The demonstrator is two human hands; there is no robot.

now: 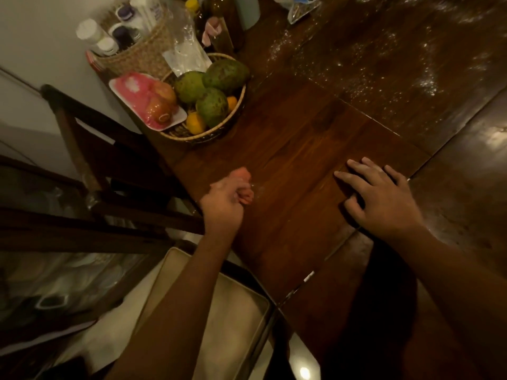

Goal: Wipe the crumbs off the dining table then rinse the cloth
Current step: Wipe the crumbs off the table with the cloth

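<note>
Left hand grip bunched, cloth unseen

Table: runs from the near edge to the far right. Left hand: over the table's near left edge. Right hand: flat on the table, right of the left hand, well apart from it. Fruit basket: on the table's left side, beyond the left hand. Tray of wrapped fruit: on the fruit basket's left rim. Woven basket of bottles: behind the fruit basket, at the far left corner. Crumbs: scattered on the far right of the table. Chair: left of the table, beside the fruit basket.
</note>
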